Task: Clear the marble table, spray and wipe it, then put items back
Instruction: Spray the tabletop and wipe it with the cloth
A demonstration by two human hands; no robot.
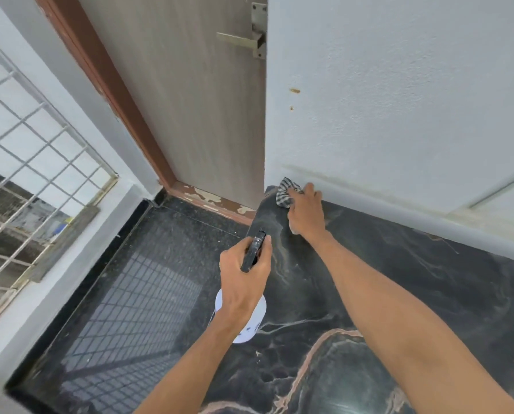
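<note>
The right hand (305, 212) presses a checked cloth (285, 192) flat onto the far corner of the black marble tabletop (399, 294), right where the slab meets the white wall (399, 100) and ends beside the wooden door (190, 100). Its grip is closed over the cloth, fingers spread on top of the bunched fabric, with part of the cloth poking out towards the corner. The left hand (244, 279) hangs over the tabletop's left edge with its grip wrapped shut around the neck of a spray bottle (244, 324); the dark trigger head sticks out above the fingers and the white body hangs below the palm.

The step in hand looks like wiping, and no other items show on the visible part of the slab. To do it well, the cloth should be pushed tight into the seam along the wall, where grime tends to collect, then drawn back towards the body in overlapping strokes so that no strip is missed. Even palm pressure should keep the cloth from rolling up. The bottle is best kept upright and clear of the wiping path, ready for another spray if the surface dries. Near the left edge the stroke should stop short, so dirt is not flicked onto the dark floor (130, 294) below.
</note>
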